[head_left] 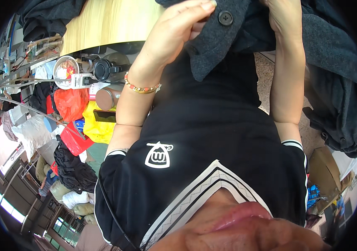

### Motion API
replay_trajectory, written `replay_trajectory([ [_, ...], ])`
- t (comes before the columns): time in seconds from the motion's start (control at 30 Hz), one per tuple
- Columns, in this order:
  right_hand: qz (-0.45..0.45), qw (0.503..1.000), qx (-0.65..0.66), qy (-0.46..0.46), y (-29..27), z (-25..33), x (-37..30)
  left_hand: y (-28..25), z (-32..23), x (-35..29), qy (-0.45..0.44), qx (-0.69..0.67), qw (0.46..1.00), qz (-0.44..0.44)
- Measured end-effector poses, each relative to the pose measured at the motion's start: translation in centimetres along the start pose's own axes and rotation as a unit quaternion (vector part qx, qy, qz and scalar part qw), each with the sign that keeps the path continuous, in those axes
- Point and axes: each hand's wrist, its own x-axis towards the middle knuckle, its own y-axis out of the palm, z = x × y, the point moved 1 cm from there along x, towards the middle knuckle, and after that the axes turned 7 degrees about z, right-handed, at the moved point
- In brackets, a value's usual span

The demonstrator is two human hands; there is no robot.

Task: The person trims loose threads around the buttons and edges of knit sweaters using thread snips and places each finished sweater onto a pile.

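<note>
A dark grey woolly coat (218, 46) lies in front of me at the top of the view, with a round black button (225, 18) near one edge. My left hand (182, 25) is closed on that edge, thumb beside the button and fingers curled beneath the cloth. A pointed corner of the coat hangs down below it. Against the coat's right part is my right hand (284, 14), cut off by the upper border, so its fingers are hidden. More dark grey cloth (333, 54) drapes down at the right.
The pale wooden table (111, 23) reaches up to the left of the coat, with a dark garment (51, 16) at its far left. Beside my left arm stand a black-lidded jar (103, 70), a red bag (70, 103) and a yellow bag (99, 123). A cardboard box (324, 169) sits at lower right.
</note>
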Motion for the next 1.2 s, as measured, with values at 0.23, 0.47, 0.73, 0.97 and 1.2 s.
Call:
replay_trajectory([
  [0.23,0.002,0.999,-0.031,-0.019,-0.2,-1.6,1.6,-1.0,1.9,-1.6,0.046,-0.033,0.998,0.019],
  [0.47,-0.055,0.992,-0.116,-0.002,-1.0,-1.9,2.1,-3.8,2.9,-3.4,0.026,-0.079,0.993,0.079],
  [0.73,-0.070,0.990,-0.120,0.012,-0.9,-2.4,2.2,-6.4,4.5,-4.6,0.055,-0.032,0.998,0.022],
  [0.97,-0.090,0.988,-0.124,0.019,-0.6,-2.4,2.2,-4.7,3.1,-4.2,0.098,-0.061,0.991,0.068],
  [1.2,0.172,0.938,0.297,0.048,-5.2,-2.8,-2.3,-5.3,-0.9,-4.1,0.079,0.232,0.967,-0.072],
])
